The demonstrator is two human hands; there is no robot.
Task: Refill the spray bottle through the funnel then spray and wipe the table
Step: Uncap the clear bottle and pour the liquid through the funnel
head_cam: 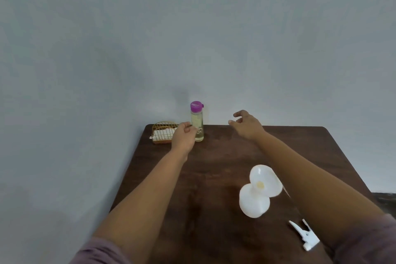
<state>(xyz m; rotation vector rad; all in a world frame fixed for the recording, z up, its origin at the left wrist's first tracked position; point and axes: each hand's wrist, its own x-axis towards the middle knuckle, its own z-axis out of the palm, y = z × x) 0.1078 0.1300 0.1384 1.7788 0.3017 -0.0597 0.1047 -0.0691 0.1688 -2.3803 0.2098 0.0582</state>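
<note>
A clear refill bottle [198, 123] of pale yellow liquid with a purple cap stands upright at the table's far edge. My left hand [183, 137] is at its left side, thumb and fingertips curled against its lower half. My right hand [246, 124] hovers to the right of the bottle with loosely spread fingers and holds nothing. A white spray bottle [254, 203] stands at the near right with a white funnel [265, 180] in its neck; a yellowish spot shows in the funnel. The white spray head [306, 236] lies on the table beside my right forearm.
A gold wire holder [164, 132] with white cloths or napkins stands at the far left corner of the dark wooden table [214, 178], just behind my left hand. A plain grey wall runs behind and along the table's left side.
</note>
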